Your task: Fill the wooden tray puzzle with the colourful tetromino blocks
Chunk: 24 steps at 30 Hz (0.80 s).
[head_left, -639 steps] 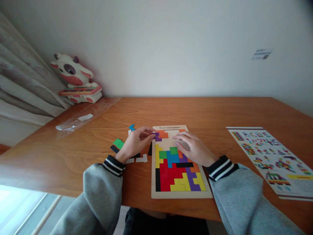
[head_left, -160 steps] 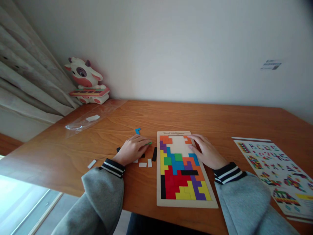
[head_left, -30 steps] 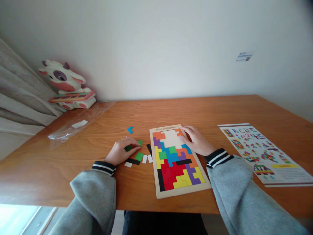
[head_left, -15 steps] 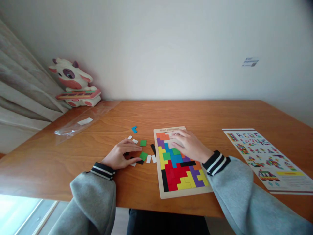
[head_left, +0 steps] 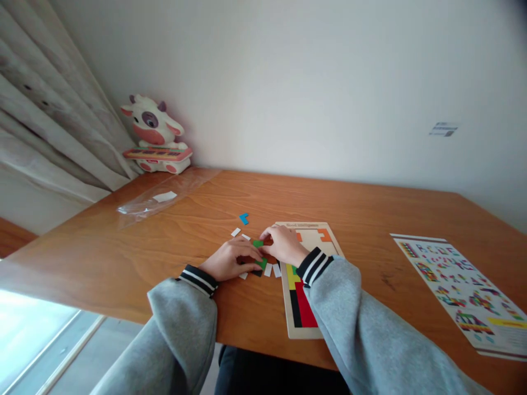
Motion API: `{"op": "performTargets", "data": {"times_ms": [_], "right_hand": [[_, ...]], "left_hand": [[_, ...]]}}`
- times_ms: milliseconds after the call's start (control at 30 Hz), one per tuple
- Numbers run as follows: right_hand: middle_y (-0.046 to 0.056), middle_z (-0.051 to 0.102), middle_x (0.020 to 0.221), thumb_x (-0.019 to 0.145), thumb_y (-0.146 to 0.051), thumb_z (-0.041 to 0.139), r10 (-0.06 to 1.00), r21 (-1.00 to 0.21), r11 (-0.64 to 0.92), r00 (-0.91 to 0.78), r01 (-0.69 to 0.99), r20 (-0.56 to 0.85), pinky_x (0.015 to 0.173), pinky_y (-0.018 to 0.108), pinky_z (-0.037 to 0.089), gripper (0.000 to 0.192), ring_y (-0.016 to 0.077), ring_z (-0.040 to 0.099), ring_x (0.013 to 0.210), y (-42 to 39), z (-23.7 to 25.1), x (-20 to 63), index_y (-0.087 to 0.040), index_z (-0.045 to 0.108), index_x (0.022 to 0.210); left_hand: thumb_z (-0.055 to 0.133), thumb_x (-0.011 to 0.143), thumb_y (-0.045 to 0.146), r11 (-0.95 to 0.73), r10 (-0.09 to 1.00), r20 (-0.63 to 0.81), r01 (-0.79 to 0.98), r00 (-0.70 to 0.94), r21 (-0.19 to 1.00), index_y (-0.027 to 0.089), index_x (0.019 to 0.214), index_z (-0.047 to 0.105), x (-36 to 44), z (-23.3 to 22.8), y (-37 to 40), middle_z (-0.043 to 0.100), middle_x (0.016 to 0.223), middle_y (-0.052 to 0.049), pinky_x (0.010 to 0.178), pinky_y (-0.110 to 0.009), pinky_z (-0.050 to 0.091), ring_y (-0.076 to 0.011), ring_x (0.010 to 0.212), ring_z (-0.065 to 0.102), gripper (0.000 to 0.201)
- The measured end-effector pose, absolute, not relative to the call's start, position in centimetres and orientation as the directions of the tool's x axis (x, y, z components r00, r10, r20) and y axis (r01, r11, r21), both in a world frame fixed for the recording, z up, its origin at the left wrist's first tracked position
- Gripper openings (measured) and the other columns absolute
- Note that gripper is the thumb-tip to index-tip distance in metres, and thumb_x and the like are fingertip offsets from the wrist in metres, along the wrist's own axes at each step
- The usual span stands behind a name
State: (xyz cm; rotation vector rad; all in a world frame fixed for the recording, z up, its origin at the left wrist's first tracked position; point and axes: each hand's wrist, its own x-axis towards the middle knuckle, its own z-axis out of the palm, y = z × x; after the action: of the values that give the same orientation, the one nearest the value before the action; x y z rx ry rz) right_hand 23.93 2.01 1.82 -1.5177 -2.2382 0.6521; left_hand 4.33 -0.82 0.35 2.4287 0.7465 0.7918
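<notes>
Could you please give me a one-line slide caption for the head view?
Both hands, left hand and right hand, meet over green pieces beside the puzzle board.

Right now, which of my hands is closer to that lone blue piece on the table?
Right. The right hand has crossed over beside the board, just below-right of the blue piece. The left hand lies further toward you.

Both hands meet over green pieces beside the puzzle board

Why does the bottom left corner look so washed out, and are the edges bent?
Head view: daylight overexposes the floor below the table edge; wide-lens distortion bows the curtain and darkens the top right corner; the left hand and right hand are fairly sharp.
</notes>
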Motion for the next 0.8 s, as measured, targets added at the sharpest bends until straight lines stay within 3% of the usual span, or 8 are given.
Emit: {"op": "performTargets", "data": {"times_ms": [133, 267, 433, 600, 800], "right_hand": [[0.0, 0.074, 0.08, 0.076, -0.014, 0.076, 0.904, -0.637, 0.351, -0.427, 0.686, 0.038, 0.073, 0.028, 0.052, 0.016, 0.0143, 0.069, 0.075, 2.1, 2.4, 24.9, -0.019, 0.068, 0.088], [0.005, 0.076, 0.092, 0.082, -0.027, 0.071, 0.881, -0.791, 0.399, -0.435, 0.464, 0.189, 0.078, 0.031, 0.055, 0.018, 0.0166, 0.07, 0.083, 1.7, 3.2, 30.1, -0.019, 0.067, 0.098], [0.007, 0.078, 0.095, 0.087, -0.045, 0.063, 0.938, -0.758, 0.293, -0.331, 0.583, 0.108, 0.076, 0.034, 0.054, 0.03, 0.0213, 0.071, 0.083, 0.9, 2.7, 38.6, -0.019, 0.074, 0.096], [0.007, 0.078, 0.097, 0.091, -0.048, 0.058, 0.934, -0.733, 0.261, -0.357, 0.628, 0.027, 0.072, 0.033, 0.052, 0.035, 0.0205, 0.069, 0.081, 0.2, 1.3, 41.2, -0.02, 0.075, 0.1], [0.006, 0.07, 0.088, 0.09, -0.045, 0.062, 0.907, -0.722, 0.359, -0.403, 0.592, 0.121, 0.066, 0.031, 0.051, 0.029, 0.0176, 0.064, 0.073, 0.4, 0.4, 41.4, -0.02, 0.076, 0.097]], "left_hand": [[0.07, 0.09, 0.033, -0.713, 0.64, 0.378, 0.332, 0.669, 0.618, 0.022, 0.099, 0.075, 4.5, 0.2, -0.8, 0.074, 0.101, -0.006, 0.09, -0.03, 0.052, -0.0175, 0.096, 0.068, 0.015], [0.07, 0.089, 0.034, -0.671, 0.676, 0.379, 0.315, 0.632, 0.672, 0.021, 0.092, 0.075, 4.4, -0.3, -0.6, 0.072, 0.099, -0.006, 0.085, -0.027, 0.054, -0.0162, 0.092, 0.068, 0.014], [0.07, 0.089, 0.034, -0.589, 0.782, 0.384, 0.38, 0.491, 0.713, 0.02, 0.082, 0.075, 5.0, 0.3, -0.5, 0.073, 0.09, -0.004, 0.081, -0.027, 0.053, -0.0156, 0.084, 0.068, 0.016], [0.072, 0.086, 0.039, -0.476, 0.878, 0.383, 0.436, 0.289, 0.763, 0.02, 0.085, 0.075, 8.9, 1.5, 0.0, 0.075, 0.087, -0.003, 0.073, -0.026, 0.054, -0.0167, 0.08, 0.069, 0.019], [0.072, 0.083, 0.025, -0.47, 0.877, 0.356, 0.425, 0.323, 0.773, 0.019, 0.082, 0.076, 16.8, 2.3, 2.0, 0.076, 0.082, -0.001, 0.068, -0.023, 0.054, -0.0145, 0.073, 0.069, 0.007]]}}
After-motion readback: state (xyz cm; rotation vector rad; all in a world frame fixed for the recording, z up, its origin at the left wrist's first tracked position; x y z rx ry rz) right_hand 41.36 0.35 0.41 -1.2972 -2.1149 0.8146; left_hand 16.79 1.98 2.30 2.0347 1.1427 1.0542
